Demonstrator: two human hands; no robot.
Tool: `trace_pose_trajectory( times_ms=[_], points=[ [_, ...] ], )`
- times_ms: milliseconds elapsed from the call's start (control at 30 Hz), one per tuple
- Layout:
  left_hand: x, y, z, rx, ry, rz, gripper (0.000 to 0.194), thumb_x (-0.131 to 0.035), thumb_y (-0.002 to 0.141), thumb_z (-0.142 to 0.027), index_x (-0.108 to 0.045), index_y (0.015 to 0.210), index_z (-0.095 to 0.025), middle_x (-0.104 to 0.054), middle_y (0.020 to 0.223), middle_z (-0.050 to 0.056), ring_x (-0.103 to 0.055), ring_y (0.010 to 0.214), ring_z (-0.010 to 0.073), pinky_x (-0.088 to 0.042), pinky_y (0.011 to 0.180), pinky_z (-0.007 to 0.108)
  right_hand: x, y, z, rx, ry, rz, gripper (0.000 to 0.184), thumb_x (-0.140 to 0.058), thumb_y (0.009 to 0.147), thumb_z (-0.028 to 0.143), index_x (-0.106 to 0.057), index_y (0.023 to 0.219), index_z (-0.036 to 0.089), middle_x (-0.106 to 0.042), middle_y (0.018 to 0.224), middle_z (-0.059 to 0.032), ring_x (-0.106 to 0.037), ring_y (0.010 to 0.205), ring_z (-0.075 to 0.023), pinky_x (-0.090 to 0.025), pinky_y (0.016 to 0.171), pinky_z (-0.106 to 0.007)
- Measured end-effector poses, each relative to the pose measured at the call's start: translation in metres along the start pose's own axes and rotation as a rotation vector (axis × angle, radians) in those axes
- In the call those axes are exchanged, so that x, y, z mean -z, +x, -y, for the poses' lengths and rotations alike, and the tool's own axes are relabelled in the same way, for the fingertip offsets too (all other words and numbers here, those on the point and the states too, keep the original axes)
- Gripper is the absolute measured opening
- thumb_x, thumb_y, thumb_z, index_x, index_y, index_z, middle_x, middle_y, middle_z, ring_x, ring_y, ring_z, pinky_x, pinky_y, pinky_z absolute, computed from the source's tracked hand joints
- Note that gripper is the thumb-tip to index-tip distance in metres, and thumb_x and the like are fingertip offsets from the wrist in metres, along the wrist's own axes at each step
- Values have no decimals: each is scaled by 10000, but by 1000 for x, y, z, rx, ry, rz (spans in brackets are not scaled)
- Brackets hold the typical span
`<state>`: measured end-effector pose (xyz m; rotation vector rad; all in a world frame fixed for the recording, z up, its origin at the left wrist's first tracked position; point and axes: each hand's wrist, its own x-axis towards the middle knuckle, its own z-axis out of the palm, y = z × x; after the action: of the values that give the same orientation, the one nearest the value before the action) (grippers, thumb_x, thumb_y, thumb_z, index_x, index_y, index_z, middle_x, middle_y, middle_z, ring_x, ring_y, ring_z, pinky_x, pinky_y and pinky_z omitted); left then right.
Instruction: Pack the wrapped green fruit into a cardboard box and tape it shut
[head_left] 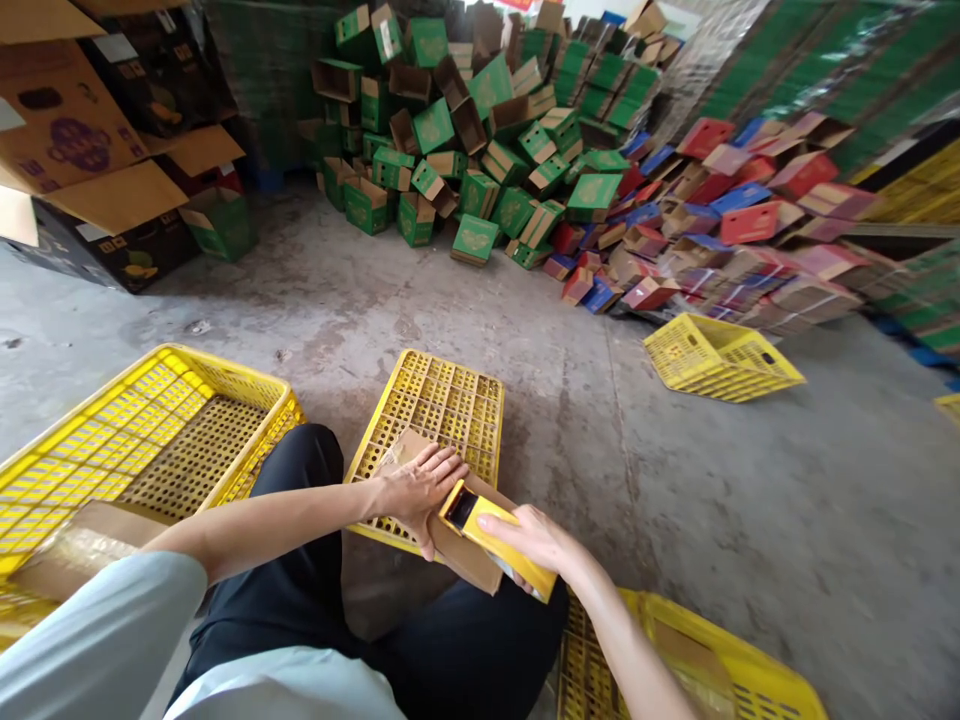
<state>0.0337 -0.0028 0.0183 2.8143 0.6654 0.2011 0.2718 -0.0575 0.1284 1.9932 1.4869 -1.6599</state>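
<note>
A flattish piece of brown cardboard (469,555) lies slantwise on an upturned yellow plastic crate (450,390) between my knees. Shiny clear tape shows at its far left end. My left hand (420,490) presses flat on the cardboard, fingers stretched out and thumb apart. In my right hand (536,540) is a yellow handheld tool (499,530) with a black part at its front end; its exact kind is unclear. The tool rests on or just over the cardboard's right part, close to my left fingertips. My right fingers are partly hidden beneath it.
At left stands a large yellow crate (240,395) with taped cardboard (90,550) inside. Another yellow crate (757,660) with cardboard is at lower right. A tilted yellow crate (720,355) sits on the concrete floor (570,440). Green boxes (476,238) and red boxes (750,222) pile up behind.
</note>
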Motion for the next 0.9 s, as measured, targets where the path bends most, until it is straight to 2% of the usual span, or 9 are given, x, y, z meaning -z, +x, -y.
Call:
trace_pose_trajectory(
  times_ms=[133,267,433,600,800,900],
  points=[
    [-1,-2,5,-3,-78,-4,1309,-685,719,-853,-236,1638,-35,-360,1639,281,-306,1535,442,-130,1281,570,4,-7,-6,36,5,18,460,-573,939,631,-640,773,207,-686,540,-51,-663,440,-176,-553,459,-231],
    [0,-1,6,6,-129,44,1365,-719,669,-855,-217,1645,-43,-331,1652,280,-280,1539,456,-95,1283,576,12,-21,-26,10,12,23,467,-572,937,641,-628,852,184,-708,585,-85,-687,489,-193,-562,468,-250],
    [1,0,5,20,-138,77,1358,-717,665,-847,-219,1643,-47,-310,1661,280,-272,1535,465,-91,1276,587,20,-26,-51,-12,1,11,497,-583,902,697,-574,860,202,-711,571,-49,-674,462,-175,-527,433,-220],
    [0,0,4,31,-143,85,1338,-717,669,-835,-218,1643,-64,-317,1657,277,-274,1532,467,-102,1271,592,16,-17,-53,1,-10,32,513,-533,933,691,-599,812,198,-712,571,-61,-666,450,-166,-530,436,-216],
    [1,-4,4,13,-112,65,1348,-723,688,-817,-182,1649,-43,-319,1650,292,-289,1526,473,-103,1273,593,13,-11,-53,13,-10,36,461,-543,948,642,-597,787,213,-695,567,-96,-670,452,-203,-542,411,-270],
    [3,-5,-1,8,-69,59,1335,-705,713,-822,-174,1650,-34,-317,1647,308,-289,1528,478,-115,1271,598,14,-7,-57,26,-19,43,500,-511,955,670,-591,755,219,-694,572,-101,-643,421,-190,-541,412,-279]
  ],
)
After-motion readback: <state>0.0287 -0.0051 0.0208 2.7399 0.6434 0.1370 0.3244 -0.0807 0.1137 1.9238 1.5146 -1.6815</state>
